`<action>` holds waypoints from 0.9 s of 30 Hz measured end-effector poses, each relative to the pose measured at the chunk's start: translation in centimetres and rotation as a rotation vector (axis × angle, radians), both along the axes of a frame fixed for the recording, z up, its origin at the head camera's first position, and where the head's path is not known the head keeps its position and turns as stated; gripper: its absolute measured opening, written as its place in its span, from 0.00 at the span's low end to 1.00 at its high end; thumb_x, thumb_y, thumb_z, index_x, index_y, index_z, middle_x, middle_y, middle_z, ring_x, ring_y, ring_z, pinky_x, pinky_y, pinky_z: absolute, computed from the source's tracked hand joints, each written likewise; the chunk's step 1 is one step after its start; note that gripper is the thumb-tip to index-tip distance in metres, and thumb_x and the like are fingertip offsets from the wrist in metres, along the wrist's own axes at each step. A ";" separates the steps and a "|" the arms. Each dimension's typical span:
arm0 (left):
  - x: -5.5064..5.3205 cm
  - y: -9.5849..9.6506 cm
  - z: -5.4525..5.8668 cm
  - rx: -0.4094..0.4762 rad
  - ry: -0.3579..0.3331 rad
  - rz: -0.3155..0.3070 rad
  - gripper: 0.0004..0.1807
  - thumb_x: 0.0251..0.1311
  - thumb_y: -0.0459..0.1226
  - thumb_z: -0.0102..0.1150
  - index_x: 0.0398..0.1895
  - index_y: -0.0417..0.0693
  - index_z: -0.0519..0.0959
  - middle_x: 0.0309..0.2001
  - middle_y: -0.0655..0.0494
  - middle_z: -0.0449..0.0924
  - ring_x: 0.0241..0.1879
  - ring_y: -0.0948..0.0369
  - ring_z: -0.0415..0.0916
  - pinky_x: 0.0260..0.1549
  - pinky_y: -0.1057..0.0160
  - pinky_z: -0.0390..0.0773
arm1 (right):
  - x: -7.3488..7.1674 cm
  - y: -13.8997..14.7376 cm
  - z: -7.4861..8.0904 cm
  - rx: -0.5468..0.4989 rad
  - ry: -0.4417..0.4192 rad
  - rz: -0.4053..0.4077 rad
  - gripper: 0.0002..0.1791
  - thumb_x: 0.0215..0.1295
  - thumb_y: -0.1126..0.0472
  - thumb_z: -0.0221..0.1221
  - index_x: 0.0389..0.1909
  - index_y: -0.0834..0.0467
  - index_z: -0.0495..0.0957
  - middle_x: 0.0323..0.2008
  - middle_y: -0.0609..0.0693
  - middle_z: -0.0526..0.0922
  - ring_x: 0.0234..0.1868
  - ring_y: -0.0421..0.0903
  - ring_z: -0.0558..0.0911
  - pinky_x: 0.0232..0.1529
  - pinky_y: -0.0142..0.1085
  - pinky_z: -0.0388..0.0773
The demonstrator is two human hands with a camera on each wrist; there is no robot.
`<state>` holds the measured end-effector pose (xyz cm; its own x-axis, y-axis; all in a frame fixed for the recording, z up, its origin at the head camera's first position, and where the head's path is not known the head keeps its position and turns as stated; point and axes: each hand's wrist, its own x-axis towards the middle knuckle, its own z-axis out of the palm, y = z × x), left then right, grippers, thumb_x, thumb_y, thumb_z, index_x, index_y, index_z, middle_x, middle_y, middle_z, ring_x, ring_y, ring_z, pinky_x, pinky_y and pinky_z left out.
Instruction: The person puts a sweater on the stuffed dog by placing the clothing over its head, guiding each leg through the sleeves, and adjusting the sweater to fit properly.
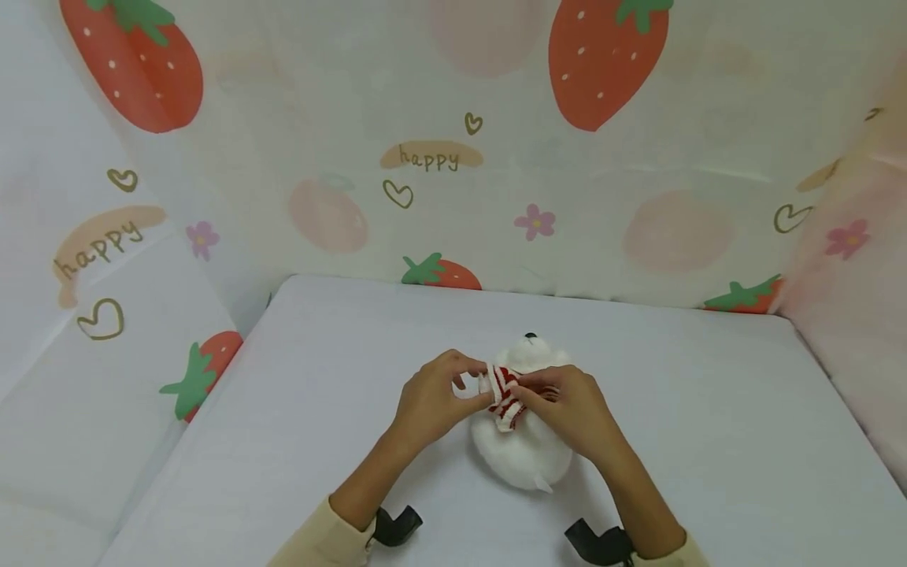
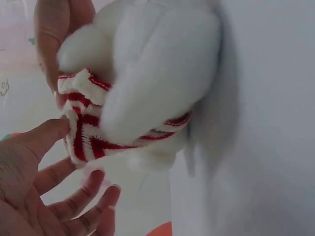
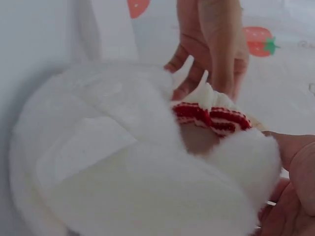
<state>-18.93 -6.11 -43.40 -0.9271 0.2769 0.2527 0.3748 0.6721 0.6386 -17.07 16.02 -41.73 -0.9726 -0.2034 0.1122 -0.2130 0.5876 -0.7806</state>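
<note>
A white plush bear point(image 1: 523, 461) lies on the table, its dark nose toward the far side. A red-and-white striped knit garment point(image 1: 505, 400) goes round part of its upper body. My left hand point(image 1: 434, 400) pinches the garment's left edge between thumb and forefinger; in the left wrist view the other fingers are spread below the knit point(image 2: 87, 130). My right hand point(image 1: 575, 405) pinches the garment's other side, close to the bear's head. In the right wrist view, the right thumb lies by a rounded white part of the plush point(image 3: 251, 157), with some fingers hidden behind it.
A white cloth covers the table point(image 1: 340, 346). Behind it and at both sides hang pale sheets printed with strawberries point(image 1: 609, 63), hearts and flowers. Black wrist mounts point(image 1: 397, 526) sit below both hands, close to the cream sleeves point(image 1: 322, 535).
</note>
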 end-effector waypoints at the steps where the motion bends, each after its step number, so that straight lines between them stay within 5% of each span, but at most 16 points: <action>1: 0.0 0.0 0.1 -0.009 -0.005 -0.002 0.19 0.56 0.47 0.75 0.51 0.57 0.87 0.45 0.65 0.83 0.37 0.63 0.79 0.25 0.66 0.73 | 0.0 -0.3 -0.1 -0.007 0.007 0.005 0.12 0.65 0.52 0.68 0.46 0.54 0.89 0.45 0.46 0.88 0.46 0.43 0.86 0.48 0.45 0.81; 10: 0.0 0.4 1.2 -0.106 -0.040 -0.061 0.20 0.59 0.46 0.72 0.53 0.51 0.85 0.44 0.59 0.82 0.36 0.62 0.78 0.25 0.67 0.73 | -0.4 -1.4 0.1 0.034 0.075 -0.033 0.09 0.64 0.55 0.69 0.38 0.56 0.90 0.34 0.45 0.89 0.36 0.41 0.87 0.39 0.41 0.81; 17: 0.0 0.6 1.6 -0.150 -0.044 -0.061 0.17 0.60 0.46 0.71 0.51 0.52 0.84 0.42 0.60 0.82 0.36 0.64 0.77 0.25 0.68 0.73 | -0.8 -2.1 0.7 0.114 0.061 -0.090 0.05 0.61 0.59 0.69 0.31 0.56 0.90 0.27 0.44 0.88 0.32 0.41 0.82 0.32 0.37 0.74; 27: -0.1 0.2 2.0 -0.212 -0.153 -0.019 0.18 0.59 0.55 0.69 0.44 0.54 0.88 0.37 0.59 0.84 0.30 0.64 0.75 0.22 0.65 0.72 | -0.7 -2.5 0.6 0.137 0.044 -0.118 0.04 0.58 0.64 0.64 0.28 0.55 0.88 0.23 0.42 0.84 0.28 0.41 0.76 0.32 0.39 0.70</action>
